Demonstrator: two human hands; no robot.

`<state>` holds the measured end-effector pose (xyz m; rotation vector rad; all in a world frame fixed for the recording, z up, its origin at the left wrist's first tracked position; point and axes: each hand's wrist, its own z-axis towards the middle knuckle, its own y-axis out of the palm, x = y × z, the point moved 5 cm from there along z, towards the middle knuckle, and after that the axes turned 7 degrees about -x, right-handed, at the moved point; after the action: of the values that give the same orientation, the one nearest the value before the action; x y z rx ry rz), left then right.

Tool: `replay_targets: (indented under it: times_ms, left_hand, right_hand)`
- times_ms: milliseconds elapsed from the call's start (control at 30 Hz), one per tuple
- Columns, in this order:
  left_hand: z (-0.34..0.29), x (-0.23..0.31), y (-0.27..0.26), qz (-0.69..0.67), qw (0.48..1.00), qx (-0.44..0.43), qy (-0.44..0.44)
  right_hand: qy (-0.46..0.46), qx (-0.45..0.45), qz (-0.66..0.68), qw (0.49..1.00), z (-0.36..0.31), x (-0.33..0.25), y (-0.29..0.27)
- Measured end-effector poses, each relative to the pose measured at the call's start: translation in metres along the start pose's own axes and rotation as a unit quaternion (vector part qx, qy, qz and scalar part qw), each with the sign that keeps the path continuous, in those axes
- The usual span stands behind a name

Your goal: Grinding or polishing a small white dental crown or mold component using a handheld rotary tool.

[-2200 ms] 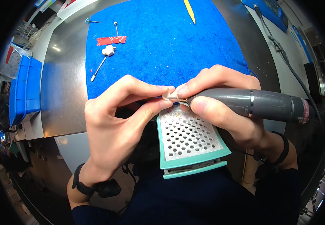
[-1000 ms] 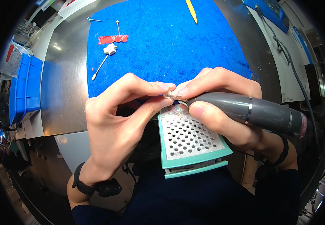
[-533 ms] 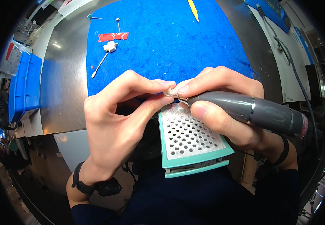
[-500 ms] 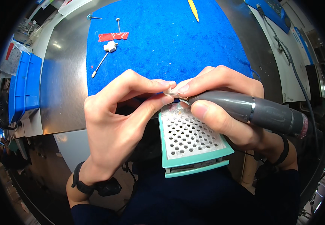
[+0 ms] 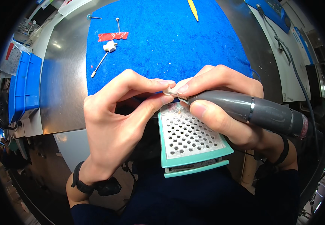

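Thumb and fingertips of my left hand [image 5: 113, 116] are closed on a small whitish piece [image 5: 166, 91], mostly covered by the fingers. My right hand [image 5: 230, 80] is wrapped round a dark grey rotary handpiece [image 5: 233, 104], held like a pen. Its thin metal bit reaches the small piece, and the fingertips of both hands nearly meet there. Just below the hands lies a perforated light-grey dust-collection grate [image 5: 192, 140] in a mint-green frame, dusty at its far end.
A blue towel [image 5: 170, 41] covers the metal bench [image 5: 63, 82]. On it lie several rotary bits, one with a white polishing head [image 5: 110, 46], a red patterned strip [image 5: 113, 36] and a yellow pointed stick [image 5: 193, 10]. Blue bins [image 5: 25, 86] stand left; a cable [image 5: 297, 75] runs at right.
Hands, handpiece and small piece keep almost the same place. Only a very slight shift of the fingers and bit shows.
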<state>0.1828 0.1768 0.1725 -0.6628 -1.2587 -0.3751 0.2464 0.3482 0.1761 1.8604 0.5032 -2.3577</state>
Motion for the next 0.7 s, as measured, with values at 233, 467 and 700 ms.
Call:
replay_targets:
  times_ms: [233,467,700]
  left_hand:
    - [-0.0003,0.0002,-0.0003,0.001,1.000,0.004,0.003]
    - [-0.0007,0.0001,-0.0001,-0.007,1.000,0.007,-0.008]
    - [-0.0004,0.0006,-0.0004,0.012,1.000,0.007,-0.001]
  right_hand:
    - [0.010,-0.006,-0.003,1.000,0.0007,-0.0027,-0.0006]
    - [0.013,-0.006,-0.005,1.000,0.0007,-0.0020,-0.0002]
    - [0.009,0.004,0.008,1.000,0.0004,0.0005,0.0006]
